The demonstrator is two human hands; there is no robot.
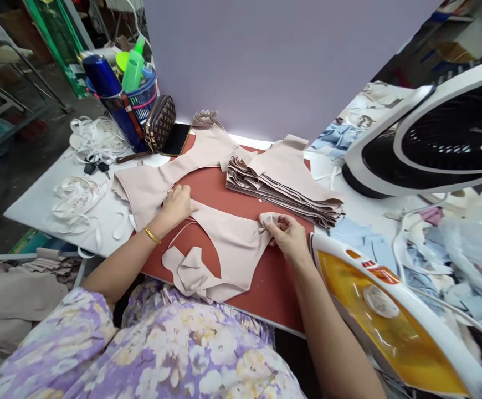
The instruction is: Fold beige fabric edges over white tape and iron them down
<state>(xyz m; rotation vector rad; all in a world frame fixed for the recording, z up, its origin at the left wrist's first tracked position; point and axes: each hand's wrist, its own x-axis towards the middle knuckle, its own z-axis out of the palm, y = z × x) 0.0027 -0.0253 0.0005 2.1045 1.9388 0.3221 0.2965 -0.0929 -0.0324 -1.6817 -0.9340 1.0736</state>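
A pale pink fabric piece [235, 238], cut with curved edges, lies over a red-brown mat [274, 293] in front of me. My right hand [286, 235] pinches its right end, where the cloth bunches between thumb and fingers. At the piece's left end rests my left hand [177, 204], thumb and fingers drawn together at the edge; what they grip is hidden. A folded part of the cloth [191, 271] hangs toward my lap. Behind lie a stack of matching pieces [286, 191] and another curved pink piece [153, 180].
An orange and white steam iron [382, 316] stands close by my right forearm. A fan [444, 133] is at the right. A blue flask [112, 100], a basket [143, 100], a patterned pouch [160, 123] and white straps [77, 199] occupy the left. A purple-grey panel [282, 66] rises behind.
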